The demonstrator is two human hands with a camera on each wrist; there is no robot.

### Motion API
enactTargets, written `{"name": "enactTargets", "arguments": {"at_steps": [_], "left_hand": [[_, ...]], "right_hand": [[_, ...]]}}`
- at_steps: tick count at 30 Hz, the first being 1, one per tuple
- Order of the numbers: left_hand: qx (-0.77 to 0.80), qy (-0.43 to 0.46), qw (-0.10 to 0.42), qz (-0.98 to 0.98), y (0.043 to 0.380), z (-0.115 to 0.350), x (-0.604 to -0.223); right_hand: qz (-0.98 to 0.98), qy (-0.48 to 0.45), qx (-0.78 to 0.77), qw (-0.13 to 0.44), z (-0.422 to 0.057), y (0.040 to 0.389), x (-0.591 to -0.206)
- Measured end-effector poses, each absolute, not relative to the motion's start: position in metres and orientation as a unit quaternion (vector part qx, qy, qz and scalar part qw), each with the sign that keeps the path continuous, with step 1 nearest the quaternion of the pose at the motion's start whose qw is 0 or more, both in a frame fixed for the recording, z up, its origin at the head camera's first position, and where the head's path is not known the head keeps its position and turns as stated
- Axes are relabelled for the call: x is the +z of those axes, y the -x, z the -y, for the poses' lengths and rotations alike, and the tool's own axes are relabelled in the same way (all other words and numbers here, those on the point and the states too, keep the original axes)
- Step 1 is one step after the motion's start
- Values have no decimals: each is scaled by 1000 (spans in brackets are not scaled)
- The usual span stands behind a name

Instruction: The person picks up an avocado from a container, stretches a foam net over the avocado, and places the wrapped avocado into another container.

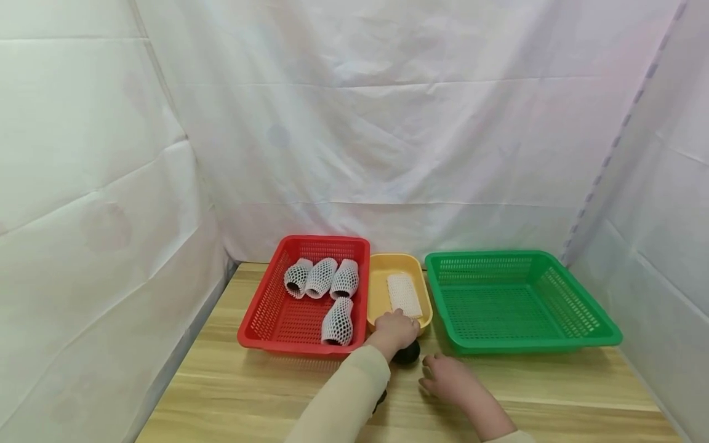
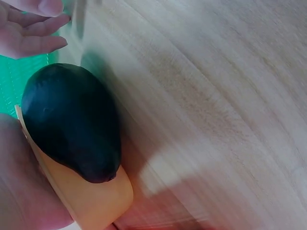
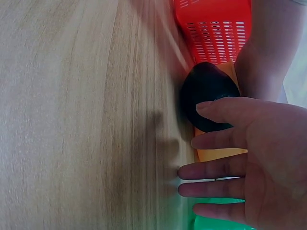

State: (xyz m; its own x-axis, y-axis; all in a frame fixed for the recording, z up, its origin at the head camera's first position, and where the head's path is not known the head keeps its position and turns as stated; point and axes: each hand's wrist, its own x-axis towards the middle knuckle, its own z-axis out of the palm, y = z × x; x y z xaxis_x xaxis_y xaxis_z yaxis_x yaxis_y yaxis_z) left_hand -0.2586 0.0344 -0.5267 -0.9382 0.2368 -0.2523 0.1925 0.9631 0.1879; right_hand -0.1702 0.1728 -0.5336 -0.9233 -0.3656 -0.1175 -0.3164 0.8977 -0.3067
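In the head view my left hand reaches over the near rim of the yellow tray, at the near end of white foam net sleeves lying flat inside. Its fingertips are hidden, so whether they pinch a sleeve does not show. A dark, pear-shaped avocado rests on the table against the tray's near side. Just right of this fruit, my right hand hovers with relaxed fingers, holding nothing. The right wrist view shows its thumb in front of the avocado and its fingers spread.
Left of the tray stands a red basket holding several dark fruits in white foam nets. A green basket stands to the right. White cloth hangs behind the wooden table. Something small and dark shows beside the left sleeve.
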Motion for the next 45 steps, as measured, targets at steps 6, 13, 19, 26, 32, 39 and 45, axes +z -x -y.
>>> {"name": "enactTargets", "arguments": {"at_steps": [6, 13, 19, 26, 32, 39, 45], "left_hand": [[90, -111, 128, -981, 261, -34, -528], [99, -120, 113, -981, 264, -31, -531], [98, -117, 116, -981, 266, -31, -532], [105, -112, 115, -981, 270, -32, -533], [116, -92, 139, -979, 273, -32, -538], [118, -111, 62, -985, 277, -35, -534], [100, -142, -12, -985, 278, -30, -509]], "right_hand": [[-970, 176, -144, 82, -173, 170, -535], [-971, 177, -143, 72, -172, 171, -534], [-971, 181, -139, 75, -169, 169, -534], [-969, 190, -130, 94, -165, 166, -533], [-969, 191, -129, 92, -163, 163, -532], [-972, 188, -119, 69, -163, 160, -531], [-970, 187, -135, 80, -170, 162, -531]]}}
